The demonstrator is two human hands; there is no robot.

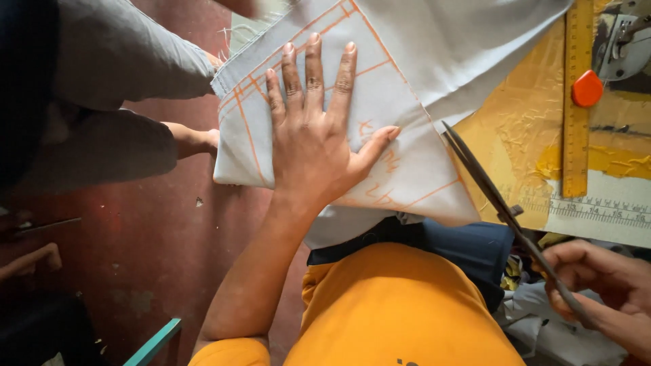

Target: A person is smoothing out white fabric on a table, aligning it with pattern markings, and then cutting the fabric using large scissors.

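My left hand (313,129) lies flat, fingers spread, on a folded piece of light grey cloth (400,81) marked with orange chalk lines. The cloth hangs over the near edge of a worn yellow table (515,142). My right hand (603,288), low at the right, grips the handles of long dark scissors (495,200). Their blades are together and point up toward the cloth's right edge, the tip close to it.
A yellow ruler (578,102) lies on the table beside an orange chalk piece (586,89) and a measuring strip (597,210). Part of a sewing machine (627,47) shows top right. Another person in grey trousers (115,88) sits on the red floor at left.
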